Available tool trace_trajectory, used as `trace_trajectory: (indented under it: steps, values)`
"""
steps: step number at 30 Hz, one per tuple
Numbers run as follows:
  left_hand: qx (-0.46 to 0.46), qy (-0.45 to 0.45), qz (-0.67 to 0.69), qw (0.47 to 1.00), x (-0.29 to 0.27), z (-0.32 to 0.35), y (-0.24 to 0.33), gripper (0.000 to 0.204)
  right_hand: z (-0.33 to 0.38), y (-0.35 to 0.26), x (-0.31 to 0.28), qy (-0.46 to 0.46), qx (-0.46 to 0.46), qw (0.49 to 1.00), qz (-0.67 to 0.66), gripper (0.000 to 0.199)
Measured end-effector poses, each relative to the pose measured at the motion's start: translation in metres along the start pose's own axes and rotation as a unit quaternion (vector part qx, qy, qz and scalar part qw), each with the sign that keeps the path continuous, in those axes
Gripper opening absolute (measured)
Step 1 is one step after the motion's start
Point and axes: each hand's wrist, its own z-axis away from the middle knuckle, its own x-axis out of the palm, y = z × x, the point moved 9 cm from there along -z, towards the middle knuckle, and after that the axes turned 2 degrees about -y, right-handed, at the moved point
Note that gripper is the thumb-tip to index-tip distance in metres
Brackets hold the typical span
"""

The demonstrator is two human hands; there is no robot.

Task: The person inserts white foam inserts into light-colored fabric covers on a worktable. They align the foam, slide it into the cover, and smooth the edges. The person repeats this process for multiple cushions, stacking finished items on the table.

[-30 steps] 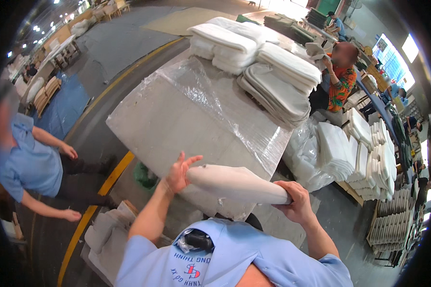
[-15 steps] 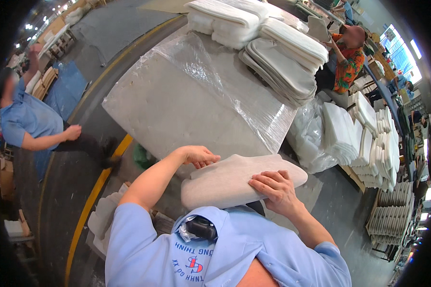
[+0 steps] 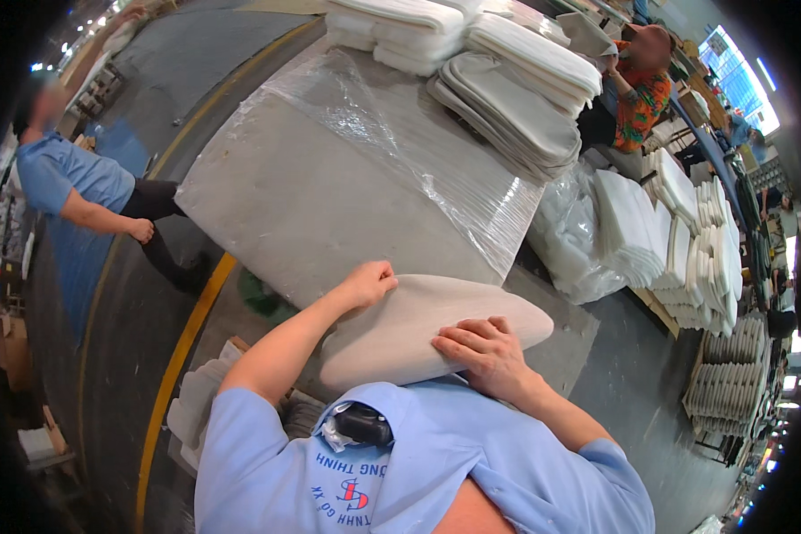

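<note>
Since the earliest frame, the cushion (image 3: 400, 334) has been turned, and the right hand (image 3: 488, 358) has been shifted from its end onto its broad face, fingers spread (thumb hidden; a grip cannot be confirmed). Its far edge is pinched by the left hand (image 3: 369, 283). It is held before the shirt (image 3: 516, 454), beside the table (image 3: 329, 196).
</note>
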Motion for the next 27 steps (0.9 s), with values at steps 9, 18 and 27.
trace_trajectory:
  steps: [9, 18, 27]
  values:
    - [0.150, 0.121, -0.125, 0.973, 0.002, 0.042, 0.035, 0.015, -0.026, 0.123, -0.010, -0.131, 0.223, 0.900, -0.351, 0.057]
    - [0.101, 0.086, -0.126, 0.983, -0.009, 0.060, 0.029, 0.036, -0.054, 0.210, 0.107, -0.371, 0.293, 0.870, -0.141, 0.054]
    - [-0.156, 0.070, -0.073, 0.983, 0.028, 0.056, -0.064, 0.053, -0.052, 0.212, 0.132, -0.172, 0.366, 0.907, -0.118, 0.034]
